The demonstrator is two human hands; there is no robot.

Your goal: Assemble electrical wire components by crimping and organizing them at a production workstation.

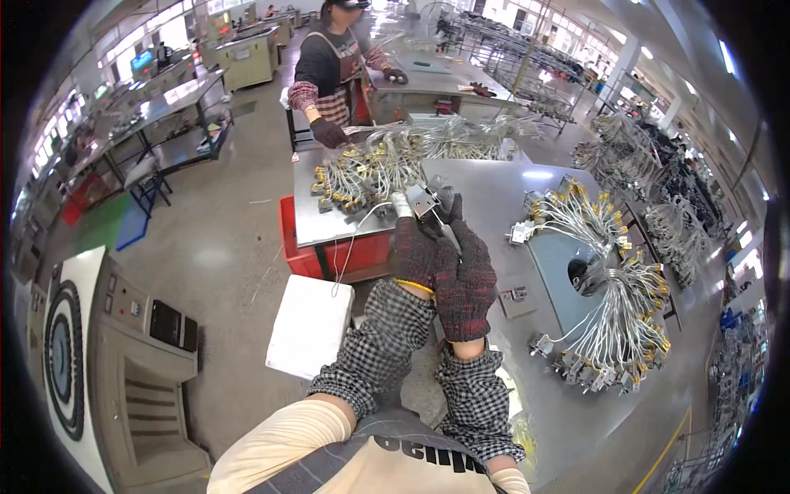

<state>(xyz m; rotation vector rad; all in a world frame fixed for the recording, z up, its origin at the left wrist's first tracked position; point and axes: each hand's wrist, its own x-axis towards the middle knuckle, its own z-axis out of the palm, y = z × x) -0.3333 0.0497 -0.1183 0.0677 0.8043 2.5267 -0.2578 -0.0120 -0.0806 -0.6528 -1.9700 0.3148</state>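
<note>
My left hand [414, 251], in a dark red and black knitted glove with pale covering at a fingertip, grips a small silver metal box [422, 200]. A thin white cable [355, 235] leaves the box to the left and loops down past the table edge. Close against it, my right hand [466, 284] wears a matching glove, its fingers curled near the box's right side. A slim grey piece [449, 236] shows between the hands; its kind is unclear. Just beyond lies a pile of white cables with yellow ends [362, 169] on the metal table [485, 185].
More bundled cables [613, 309] lie on the right, partly over a blue-grey mat [555, 263]. A small metal block [517, 298] is near my right hand. A red bin [362, 257] and a white box [309, 325] stand left. Across the table stands a gloved person [329, 70].
</note>
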